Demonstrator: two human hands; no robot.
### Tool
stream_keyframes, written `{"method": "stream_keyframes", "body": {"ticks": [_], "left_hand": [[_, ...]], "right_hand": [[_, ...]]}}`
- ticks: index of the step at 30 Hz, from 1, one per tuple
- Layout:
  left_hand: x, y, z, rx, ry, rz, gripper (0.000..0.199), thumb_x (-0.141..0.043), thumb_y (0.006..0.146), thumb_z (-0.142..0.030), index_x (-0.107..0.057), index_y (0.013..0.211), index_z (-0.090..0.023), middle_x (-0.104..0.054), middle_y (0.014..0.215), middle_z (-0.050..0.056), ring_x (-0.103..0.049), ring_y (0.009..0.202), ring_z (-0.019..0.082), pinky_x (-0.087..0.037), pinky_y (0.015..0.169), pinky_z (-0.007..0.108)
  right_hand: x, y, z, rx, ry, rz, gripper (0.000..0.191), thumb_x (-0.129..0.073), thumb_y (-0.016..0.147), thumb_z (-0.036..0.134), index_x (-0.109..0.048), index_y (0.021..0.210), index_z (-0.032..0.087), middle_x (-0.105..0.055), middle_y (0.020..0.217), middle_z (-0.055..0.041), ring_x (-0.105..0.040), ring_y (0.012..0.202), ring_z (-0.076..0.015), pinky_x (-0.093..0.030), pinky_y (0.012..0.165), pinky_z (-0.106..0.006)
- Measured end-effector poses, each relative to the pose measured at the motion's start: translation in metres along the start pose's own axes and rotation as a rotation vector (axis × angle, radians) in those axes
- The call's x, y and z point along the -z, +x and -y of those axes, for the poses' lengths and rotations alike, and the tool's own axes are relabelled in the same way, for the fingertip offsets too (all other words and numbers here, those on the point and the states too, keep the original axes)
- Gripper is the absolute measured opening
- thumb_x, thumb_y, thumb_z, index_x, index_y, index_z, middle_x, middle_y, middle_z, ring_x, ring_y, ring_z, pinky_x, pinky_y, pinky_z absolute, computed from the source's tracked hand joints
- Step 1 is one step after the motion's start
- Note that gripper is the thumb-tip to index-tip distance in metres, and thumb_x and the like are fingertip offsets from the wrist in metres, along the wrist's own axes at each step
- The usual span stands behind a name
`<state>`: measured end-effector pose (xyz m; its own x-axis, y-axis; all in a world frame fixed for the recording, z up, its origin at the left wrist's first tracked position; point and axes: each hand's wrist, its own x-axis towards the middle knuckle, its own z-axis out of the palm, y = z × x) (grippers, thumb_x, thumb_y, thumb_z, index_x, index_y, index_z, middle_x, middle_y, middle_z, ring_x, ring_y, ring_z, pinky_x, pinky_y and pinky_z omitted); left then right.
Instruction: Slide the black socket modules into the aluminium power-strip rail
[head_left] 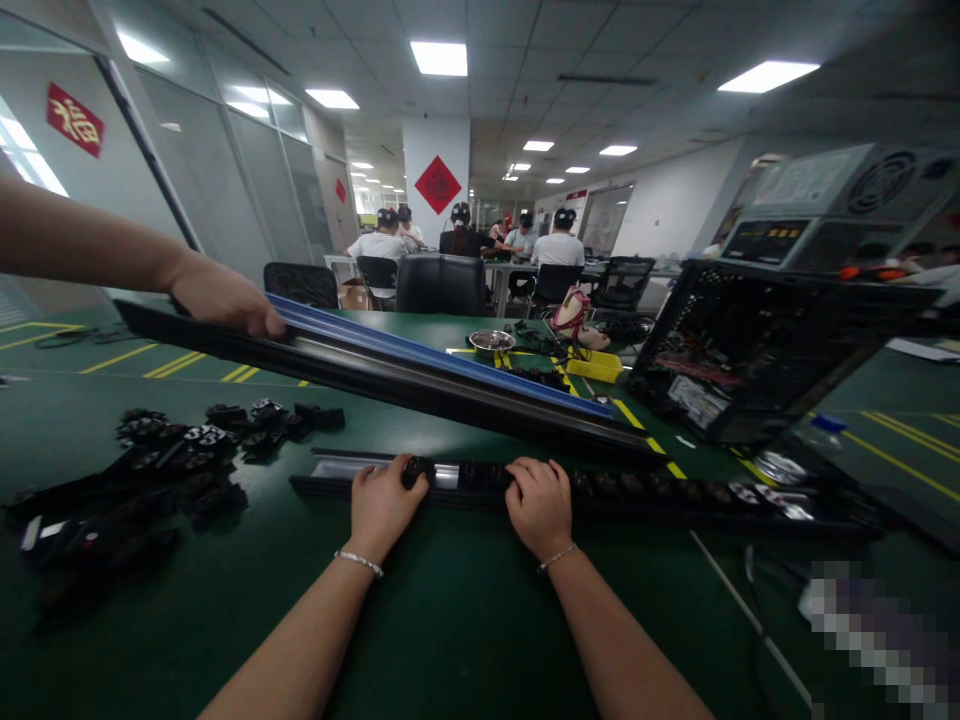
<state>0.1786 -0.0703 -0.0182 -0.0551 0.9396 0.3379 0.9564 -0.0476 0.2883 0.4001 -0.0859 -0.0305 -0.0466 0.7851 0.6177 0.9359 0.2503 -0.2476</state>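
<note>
A long black channel (pixel 330 487) with a silvery inner floor lies across the green table in front of me. Between the thumb and fingers of my left hand (pixel 380 503) is a small dark part (pixel 418 471), at the channel near its left end. My right hand (pixel 541 505) has its fingers curled over black parts (pixel 480 474) sitting in the channel; its fingertips are partly hidden. A row of similar black parts (pixel 645 490) fills the channel to the right. Bare silvery floor (pixel 448 476) shows between my hands.
From the left, another person's hand (pixel 225 295) holds a second long black channel (pixel 420 385) with a blue strip (pixel 442 357), tilted above mine. Loose black parts (pixel 172 460) are heaped at left. An open computer case (pixel 739 350), yellow tray (pixel 594 366) and metal bowl (pixel 492 341) stand beyond.
</note>
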Motion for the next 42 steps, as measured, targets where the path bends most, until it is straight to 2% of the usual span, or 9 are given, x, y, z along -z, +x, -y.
{"method": "stream_keyframes", "body": {"ticks": [10, 42], "left_hand": [[-0.003, 0.001, 0.002, 0.001, 0.044, -0.038, 0.039, -0.040, 0.079, -0.043, -0.058, 0.108, -0.024, -0.070, 0.083, 0.006, -0.062, 0.086, 0.021, -0.028, 0.097, 0.040], [0.003, 0.006, 0.019, 0.062, 0.025, 0.012, 0.045, -0.038, 0.078, -0.049, -0.058, 0.109, -0.024, -0.070, 0.089, 0.007, -0.061, 0.093, 0.023, -0.016, 0.104, 0.046]], "right_hand": [[-0.001, 0.000, -0.001, 0.000, 0.027, -0.014, 0.024, -0.044, 0.077, 0.014, -0.063, 0.089, 0.023, -0.063, 0.096, -0.0026, -0.054, 0.091, -0.0169, -0.023, 0.098, -0.038], [-0.002, -0.001, -0.001, -0.007, 0.034, -0.009, 0.024, -0.045, 0.077, 0.013, -0.064, 0.090, 0.023, -0.063, 0.096, -0.0017, -0.054, 0.092, -0.0158, -0.022, 0.099, -0.037]]}}
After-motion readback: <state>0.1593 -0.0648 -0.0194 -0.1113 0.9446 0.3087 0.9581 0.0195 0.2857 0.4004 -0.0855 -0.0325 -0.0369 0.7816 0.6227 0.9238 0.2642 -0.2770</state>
